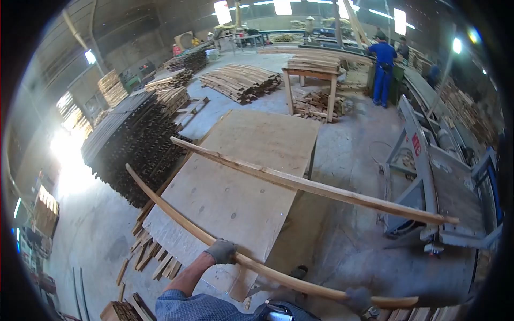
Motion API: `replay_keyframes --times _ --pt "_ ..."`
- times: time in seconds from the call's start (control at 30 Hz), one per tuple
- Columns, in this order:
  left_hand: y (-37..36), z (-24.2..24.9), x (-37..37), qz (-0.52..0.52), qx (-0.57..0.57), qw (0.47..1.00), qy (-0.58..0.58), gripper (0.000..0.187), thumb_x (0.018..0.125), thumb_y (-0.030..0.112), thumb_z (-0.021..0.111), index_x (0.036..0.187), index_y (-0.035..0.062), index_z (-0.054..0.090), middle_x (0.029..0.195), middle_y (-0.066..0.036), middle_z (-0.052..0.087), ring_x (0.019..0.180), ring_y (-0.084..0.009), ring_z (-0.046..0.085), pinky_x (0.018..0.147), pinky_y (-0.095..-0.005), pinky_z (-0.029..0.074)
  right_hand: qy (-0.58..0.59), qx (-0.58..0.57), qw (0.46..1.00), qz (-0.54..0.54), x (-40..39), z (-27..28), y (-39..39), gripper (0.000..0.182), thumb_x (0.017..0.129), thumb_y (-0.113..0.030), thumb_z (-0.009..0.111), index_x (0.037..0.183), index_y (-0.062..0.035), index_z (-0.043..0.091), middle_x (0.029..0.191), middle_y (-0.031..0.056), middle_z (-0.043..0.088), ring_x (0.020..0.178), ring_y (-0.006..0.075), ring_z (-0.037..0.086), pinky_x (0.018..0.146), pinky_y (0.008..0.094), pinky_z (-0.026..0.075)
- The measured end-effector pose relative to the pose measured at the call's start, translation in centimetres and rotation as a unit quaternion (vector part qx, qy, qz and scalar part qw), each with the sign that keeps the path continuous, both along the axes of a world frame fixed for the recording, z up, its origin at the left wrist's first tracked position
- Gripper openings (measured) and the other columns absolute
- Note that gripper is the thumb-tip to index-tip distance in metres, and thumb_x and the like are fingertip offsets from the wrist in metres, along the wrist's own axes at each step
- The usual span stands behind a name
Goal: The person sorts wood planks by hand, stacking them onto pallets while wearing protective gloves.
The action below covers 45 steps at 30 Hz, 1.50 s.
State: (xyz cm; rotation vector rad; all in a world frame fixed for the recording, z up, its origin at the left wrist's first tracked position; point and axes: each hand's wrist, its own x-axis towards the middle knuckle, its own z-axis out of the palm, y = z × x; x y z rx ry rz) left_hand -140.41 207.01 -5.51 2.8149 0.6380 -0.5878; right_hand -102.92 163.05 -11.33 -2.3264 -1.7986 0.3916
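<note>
My left hand (221, 251), in a grey glove, is closed around a long wooden strip (289, 280) near its middle. Towards the strip's right end, my right hand (358, 298), also gloved in grey, is wrapped round the wood and slightly blurred. The strip crosses the near part of a plywood-topped table (214, 200). Farther up, a second long wooden strip (321, 188) lies across the same tabletop, its right part reaching out past the edge towards a metal machine frame.
Dark stacked boards (134, 139) stand left of the table, with loose offcuts (152, 257) below. A grey machine (428, 182) is at the right. Behind are a small wooden table (312, 71), a board pile (241, 80) and a person in blue (382, 69).
</note>
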Motion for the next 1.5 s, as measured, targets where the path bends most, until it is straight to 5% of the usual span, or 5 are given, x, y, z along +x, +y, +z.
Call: replay_keyframes --times 0.2,0.23,0.4,0.77,1.5 --pt "-3.7 1.3 3.9 0.031 0.038 0.998 -0.039 0.039 0.076 0.048 0.076 0.079 0.0103 0.069 0.08 -0.012 0.068 0.08 -0.0346 0.067 0.069 -0.047 0.052 0.126 0.099 0.982 -0.105 5.0 1.0 -3.6 0.051 0.079 -0.051 0.072 0.103 -0.0059 0.071 0.088 0.0149 0.066 0.08 0.0292 0.064 0.074 0.045 0.05" --pt "-4.0 1.9 4.6 0.046 0.042 0.997 -0.046 0.035 0.074 0.044 0.079 0.079 0.011 0.069 0.079 -0.013 0.068 0.079 -0.0348 0.066 0.068 -0.0465 0.051 -0.157 0.084 0.984 0.0 5.8 2.4 -2.6 0.054 0.077 -0.058 0.066 0.096 -0.0086 0.07 0.087 0.0133 0.065 0.089 0.0326 0.061 0.095 0.0511 0.044" --pt "-2.1 2.7 7.3 -0.002 0.084 0.965 -0.249 0.032 0.067 0.035 0.086 0.074 0.0102 0.067 0.074 -0.012 0.065 0.069 -0.0326 0.064 0.062 -0.0447 0.05 -0.185 0.137 0.972 -0.045 10.2 10.8 0.0 0.008 0.08 -0.026 0.064 0.08 -0.0175 0.064 0.079 0.0035 0.062 0.079 0.024 0.062 0.074 0.0404 0.049" --pt "9.9 12.3 21.2 -0.084 0.271 0.868 -0.407 0.049 0.084 0.06 0.069 0.088 0.0117 0.073 0.074 -0.006 0.067 0.061 -0.0232 0.064 0.055 -0.0338 0.051 -0.228 0.208 0.95 -0.045 24.8 20.4 14.5 0.043 0.075 -0.056 0.071 0.082 -0.0137 0.063 0.08 0.0056 0.063 0.084 0.0282 0.061 0.073 0.0414 0.049" --pt "18.0 2.9 43.9 -0.161 0.082 0.981 -0.075 0.058 0.083 0.063 0.064 0.081 0.006 0.073 0.077 -0.021 0.071 0.075 -0.0408 0.07 0.063 -0.0512 0.054 -0.09 -0.028 0.975 -0.199 37.7 10.2 16.3 0.058 0.072 -0.066 0.072 0.09 -0.0114 0.07 0.079 0.0125 0.069 0.084 0.0348 0.066 0.076 0.0455 0.052"
